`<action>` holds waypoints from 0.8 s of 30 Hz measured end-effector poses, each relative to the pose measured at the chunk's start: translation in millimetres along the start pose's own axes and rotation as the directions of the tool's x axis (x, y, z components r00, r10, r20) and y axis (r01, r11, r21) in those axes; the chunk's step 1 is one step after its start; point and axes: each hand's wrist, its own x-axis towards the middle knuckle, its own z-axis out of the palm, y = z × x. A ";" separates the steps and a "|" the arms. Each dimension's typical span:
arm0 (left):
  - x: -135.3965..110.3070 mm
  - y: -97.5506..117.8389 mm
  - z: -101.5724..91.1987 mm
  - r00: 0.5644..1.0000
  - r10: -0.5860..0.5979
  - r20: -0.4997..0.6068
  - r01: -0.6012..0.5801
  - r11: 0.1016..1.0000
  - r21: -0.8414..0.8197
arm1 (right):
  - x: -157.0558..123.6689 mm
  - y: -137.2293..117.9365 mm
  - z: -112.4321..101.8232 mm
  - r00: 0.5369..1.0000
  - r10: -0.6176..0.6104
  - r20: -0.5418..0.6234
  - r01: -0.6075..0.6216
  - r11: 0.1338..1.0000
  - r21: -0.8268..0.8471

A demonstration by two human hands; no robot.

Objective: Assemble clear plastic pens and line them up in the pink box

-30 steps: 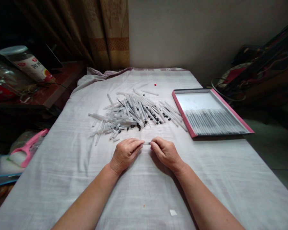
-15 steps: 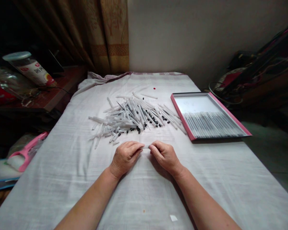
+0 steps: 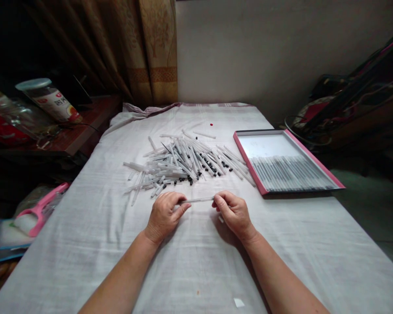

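A slender translucent pen (image 3: 201, 199) runs level between my two hands, just above the cloth. My left hand (image 3: 164, 214) pinches its left end between thumb and fingers. At the other end, my right hand (image 3: 235, 213) has its thumb and fingertips closed on the tip. A small whitish piece (image 3: 221, 219) shows just under my right fingers; whether they hold it I cannot tell. Beyond my hands lies a loose heap of clear pen tubes (image 3: 173, 159), with dark refills and small black plugs (image 3: 210, 165) among them.
Right of the heap is a shallow pink-edged box (image 3: 257, 174) with a row of pens (image 3: 290, 172) in it. A red bit (image 3: 211, 124) and a white scrap (image 3: 239, 302) lie on the cloth (image 3: 101, 244). Jars (image 3: 50, 100) stand at left, above pink-handled scissors (image 3: 41, 209).
My hands have moved apart, and a longer stretch of the pen now shows between them. The small whitish piece has come into sight under my right fingers.
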 end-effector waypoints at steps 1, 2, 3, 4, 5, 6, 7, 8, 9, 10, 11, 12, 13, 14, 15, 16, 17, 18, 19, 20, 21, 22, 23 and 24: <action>-0.1 0.1 0.6 1.000 -0.012 -0.012 0.012 1.000 -0.016 | 0.2 0.4 0.5 1.000 0.010 0.002 -0.010 1.000 0.008; -0.2 -0.1 1.1 1.000 -0.022 -0.016 0.021 0.999 -0.030 | 0.4 0.8 0.8 1.000 0.017 0.001 -0.017 1.000 0.016; -0.5 -0.5 1.2 0.999 -0.030 -0.011 0.029 0.999 -0.039 | 0.4 1.0 0.8 1.000 0.023 -0.004 -0.023 0.999 0.025; -0.8 -1.1 1.0 0.999 -0.039 0.000 0.039 0.998 -0.043 | 0.4 1.1 0.7 1.000 0.028 -0.012 -0.027 0.999 0.033; -1.2 -1.6 0.5 0.999 -0.048 0.014 0.049 0.998 -0.044 | 0.2 1.1 0.3 0.999 0.032 -0.024 -0.031 0.999 0.043; -1.6 -2.2 -0.3 0.998 -0.062 0.026 0.064 0.997 -0.045 | -0.1 1.1 -0.2 0.999 0.035 -0.036 -0.033 0.998 0.053; -2.0 -2.6 -1.1 0.996 -0.080 0.038 0.082 0.996 -0.047 | -0.4 1.1 -0.7 0.998 0.038 -0.046 -0.035 0.997 0.064; -2.3 -2.8 -1.8 0.994 -0.100 0.051 0.103 0.993 -0.054 | -0.6 1.1 -1.1 0.998 0.042 -0.052 -0.038 0.997 0.073; -2.6 -2.9 -2.2 0.991 -0.120 0.062 0.124 0.990 -0.067 | -0.6 1.2 -1.3 0.997 0.047 -0.055 -0.043 0.996 0.079; -2.9 -2.8 -2.2 0.988 -0.140 0.071 0.146 0.985 -0.087 | -0.5 1.4 -1.4 0.997 0.054 -0.056 -0.050 0.995 0.082; -3.1 -2.7 -1.8 0.985 -0.159 0.073 0.167 0.979 -0.113 | -0.3 1.7 -1.3 0.997 0.062 -0.055 -0.057 0.995 0.084; -3.2 -2.5 -1.0 0.981 -0.180 0.068 0.188 0.972 -0.144 | 0.1 1.9 -1.1 0.996 0.070 -0.055 -0.065 0.994 0.085; -3.3 -2.3 0.2 0.978 -0.200 0.058 0.208 0.962 -0.178 | 0.5 2.2 -0.8 0.996 0.077 -0.055 -0.072 0.994 0.087; -3.4 -2.2 1.5 0.974 -0.222 0.043 0.226 0.950 -0.213 | 0.9 2.3 -0.7 0.995 0.083 -0.055 -0.078 0.993 0.092; -3.4 -2.1 2.7 0.969 -0.244 0.032 0.244 0.938 -0.247 | 1.2 2.4 -0.7 0.995 0.086 -0.056 -0.080 0.992 0.097; -3.4 -2.0 3.7 0.964 -0.266 0.030 0.263 0.924 -0.277 | 1.3 2.3 -0.8 0.995 0.087 -0.056 -0.081 0.992 0.101; -3.5 -2.0 4.2 0.957 -0.287 0.038 0.285 0.910 -0.302 | 1.2 2.2 -1.1 0.995 0.086 -0.059 -0.079 0.991 0.103; -3.5 -2.0 4.2 0.951 -0.305 0.057 0.307 0.896 -0.320 | 1.1 2.1 -1.5 0.995 0.083 -0.061 -0.077 0.992 0.105; -3.5 -2.1 3.6 0.944 -0.318 0.086 0.328 0.885 -0.331 | 0.8 1.9 -1.9 0.995 0.080 -0.066 -0.073 0.992 0.105; -3.4 -2.1 2.7 0.938 -0.324 0.120 0.346 0.877 -0.334 | 0.6 1.7 -2.2 0.994 0.077 -0.071 -0.070 0.992 0.104; -3.3 -2.1 1.5 0.933 -0.329 0.147 0.360 0.872 -0.331 | 0.4 1.6 -2.4 0.994 0.075 -0.076 -0.067 0.992 0.103; -3.1 -2.1 0.2 0.929 -0.334 0.162 0.369 0.872 -0.322 | 0.4 1.5 -2.5 0.994 0.073 -0.079 -0.065 0.993 0.102; -2.9 -2.1 -0.9 0.927 -0.337 0.165 0.374 0.873 -0.314 | 0.5 1.4 -2.5 0.994 0.070 -0.080 -0.062 0.993 0.101; -2.5 -2.0 -1.8 0.926 -0.342 0.160 0.376 0.873 -0.310 | 0.8 1.4 -2.3 0.994 0.069 -0.080 -0.061 0.993 0.100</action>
